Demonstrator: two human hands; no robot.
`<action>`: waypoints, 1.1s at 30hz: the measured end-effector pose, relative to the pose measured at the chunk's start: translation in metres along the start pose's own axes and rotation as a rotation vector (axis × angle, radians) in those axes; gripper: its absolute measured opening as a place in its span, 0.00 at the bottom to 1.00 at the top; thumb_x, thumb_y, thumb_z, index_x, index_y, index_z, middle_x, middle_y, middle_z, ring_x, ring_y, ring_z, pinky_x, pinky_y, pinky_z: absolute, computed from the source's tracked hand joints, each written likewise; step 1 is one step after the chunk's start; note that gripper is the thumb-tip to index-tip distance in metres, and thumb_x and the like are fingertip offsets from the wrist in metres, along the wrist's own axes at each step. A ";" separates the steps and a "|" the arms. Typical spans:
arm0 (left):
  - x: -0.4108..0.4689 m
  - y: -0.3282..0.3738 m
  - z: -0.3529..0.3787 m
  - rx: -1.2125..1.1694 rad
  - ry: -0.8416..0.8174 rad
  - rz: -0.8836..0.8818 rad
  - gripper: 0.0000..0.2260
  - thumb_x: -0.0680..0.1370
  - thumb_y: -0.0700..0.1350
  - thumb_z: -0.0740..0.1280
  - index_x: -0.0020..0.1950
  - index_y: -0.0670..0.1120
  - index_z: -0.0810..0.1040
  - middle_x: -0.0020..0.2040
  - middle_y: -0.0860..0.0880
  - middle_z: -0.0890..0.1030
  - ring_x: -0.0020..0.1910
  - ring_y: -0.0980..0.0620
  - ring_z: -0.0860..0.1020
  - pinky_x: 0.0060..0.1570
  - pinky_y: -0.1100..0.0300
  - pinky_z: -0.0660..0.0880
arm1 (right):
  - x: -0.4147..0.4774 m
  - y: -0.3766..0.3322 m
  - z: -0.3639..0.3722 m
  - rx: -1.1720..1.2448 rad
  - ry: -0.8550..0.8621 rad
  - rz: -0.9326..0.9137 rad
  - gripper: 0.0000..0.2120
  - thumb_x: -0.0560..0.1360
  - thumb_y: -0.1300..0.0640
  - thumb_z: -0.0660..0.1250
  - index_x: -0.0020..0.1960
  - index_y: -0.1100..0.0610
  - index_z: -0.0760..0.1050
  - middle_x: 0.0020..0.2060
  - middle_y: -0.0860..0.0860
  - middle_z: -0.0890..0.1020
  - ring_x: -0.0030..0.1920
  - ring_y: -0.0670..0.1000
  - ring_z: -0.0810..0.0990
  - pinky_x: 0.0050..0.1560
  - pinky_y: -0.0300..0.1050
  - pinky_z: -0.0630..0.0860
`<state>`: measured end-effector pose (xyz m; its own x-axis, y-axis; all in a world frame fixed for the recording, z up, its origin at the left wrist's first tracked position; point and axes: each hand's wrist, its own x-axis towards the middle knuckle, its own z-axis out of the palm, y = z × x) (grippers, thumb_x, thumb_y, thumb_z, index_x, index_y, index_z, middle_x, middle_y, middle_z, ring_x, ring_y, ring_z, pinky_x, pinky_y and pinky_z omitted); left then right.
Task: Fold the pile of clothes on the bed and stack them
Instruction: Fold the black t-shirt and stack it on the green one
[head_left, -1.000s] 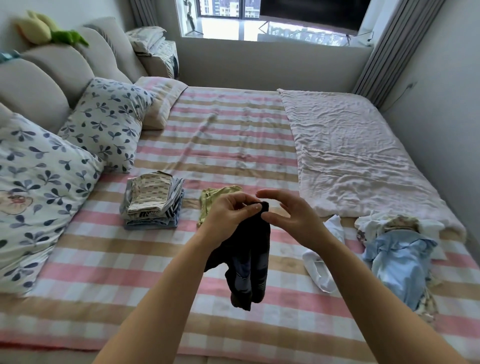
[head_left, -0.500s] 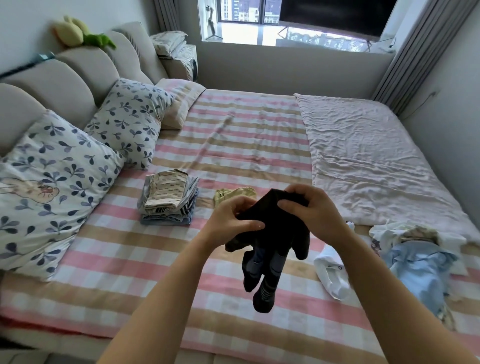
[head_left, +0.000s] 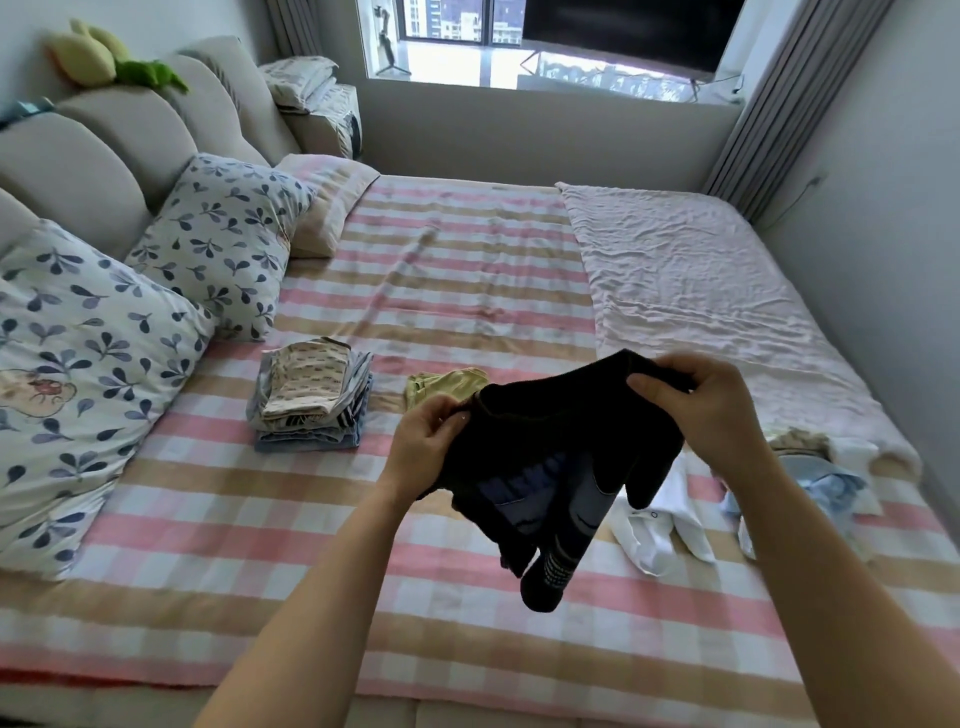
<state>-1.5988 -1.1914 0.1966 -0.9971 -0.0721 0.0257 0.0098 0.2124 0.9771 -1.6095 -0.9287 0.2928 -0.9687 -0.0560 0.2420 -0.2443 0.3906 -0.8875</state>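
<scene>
Here, the left hand (head_left: 423, 447) and right hand (head_left: 701, 410) each grip the top edge of the dark garment (head_left: 561, 441), holding it spread in the air, right of the folded stack (head_left: 311, 397); the unfolded pile (head_left: 810, 467) lies farther right of that stack.

The bed (head_left: 467, 291) wore a check of pink, tan and white. The black garment (head_left: 561, 441) showed blue-grey panels and a dark end with rows of pale dots. At nine o'clock from it, the folded stack (head_left: 311, 400) was topped in cream with a small brown print, over navy-and-white stripes and pale blue. A yellow-green garment (head_left: 447, 384) lay at eleven o'clock. At four o'clock was a white garment (head_left: 660, 525), and at three a light blue garment (head_left: 826, 483). The blanket (head_left: 701, 291) at one o'clock was pale pink. The pillows (head_left: 223, 239) at ten o'clock were white with navy leaf sprigs.
</scene>
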 end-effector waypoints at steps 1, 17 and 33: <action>-0.001 0.003 -0.001 0.026 0.033 0.021 0.06 0.77 0.35 0.63 0.41 0.42 0.74 0.35 0.49 0.74 0.34 0.57 0.72 0.37 0.67 0.68 | -0.004 0.004 -0.003 -0.058 0.016 -0.010 0.15 0.69 0.62 0.73 0.31 0.44 0.78 0.29 0.44 0.78 0.31 0.39 0.76 0.33 0.27 0.69; -0.060 0.036 -0.034 0.416 0.053 0.286 0.02 0.74 0.43 0.65 0.42 0.50 0.75 0.37 0.57 0.77 0.38 0.62 0.75 0.39 0.74 0.67 | -0.072 0.024 -0.004 -0.100 -0.002 0.011 0.08 0.68 0.56 0.73 0.39 0.43 0.80 0.35 0.42 0.81 0.36 0.41 0.79 0.37 0.26 0.69; -0.001 -0.237 0.023 0.568 -0.098 -0.027 0.06 0.75 0.44 0.64 0.43 0.42 0.76 0.37 0.53 0.74 0.37 0.59 0.71 0.38 0.69 0.67 | -0.063 0.295 0.127 -0.212 -0.138 0.345 0.07 0.70 0.60 0.72 0.39 0.48 0.79 0.35 0.46 0.79 0.39 0.44 0.77 0.40 0.37 0.72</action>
<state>-1.6019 -1.2189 -0.0395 -0.9991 0.0006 -0.0436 -0.0305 0.7039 0.7096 -1.6265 -0.9268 -0.0338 -0.9924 -0.0058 -0.1228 0.0960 0.5874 -0.8036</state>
